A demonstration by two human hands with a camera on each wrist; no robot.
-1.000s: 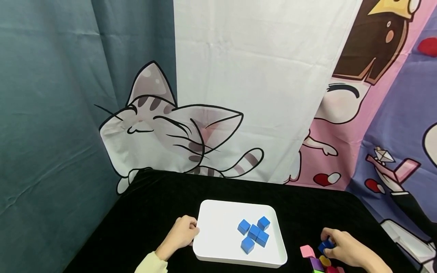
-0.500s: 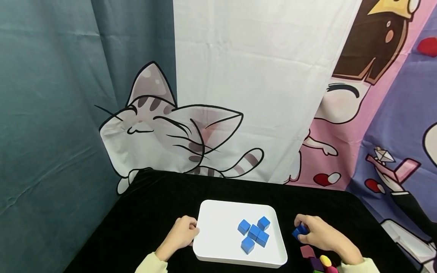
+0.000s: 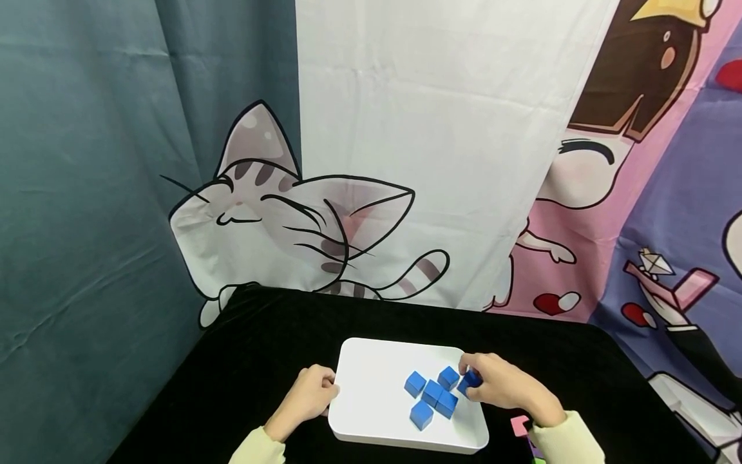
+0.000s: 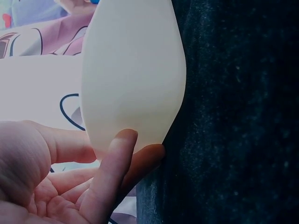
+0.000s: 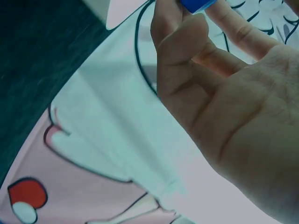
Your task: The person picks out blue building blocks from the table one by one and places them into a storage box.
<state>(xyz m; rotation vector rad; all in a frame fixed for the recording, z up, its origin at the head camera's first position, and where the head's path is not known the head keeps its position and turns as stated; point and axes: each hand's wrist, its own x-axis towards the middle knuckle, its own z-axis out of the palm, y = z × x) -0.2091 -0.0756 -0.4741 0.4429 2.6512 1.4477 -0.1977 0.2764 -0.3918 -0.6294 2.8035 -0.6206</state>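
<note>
Blue cubes: five on white tray (image 3: 371, 361), one (image 3: 469, 380) in right hand (image 3: 501, 390).

Right hand (image 5: 233, 107) filling the right half of the frame, palm toward the lens. Fingers (image 5: 175, 42) curled upward, tips pinching a blue block (image 5: 198, 4) at the very top edge; only the block's lower corner visible, the rest cut off. Behind the hand, a printed curtain (image 5: 107, 140): pale folds, black drawn outlines, a pink patch at lower left with a red-and-white shape (image 5: 25, 198) near the corner. Dark cloth of the counter (image 5: 37, 60) in the upper left. A sliver of white tray (image 5: 100, 7) beside it at the top edge.
</note>
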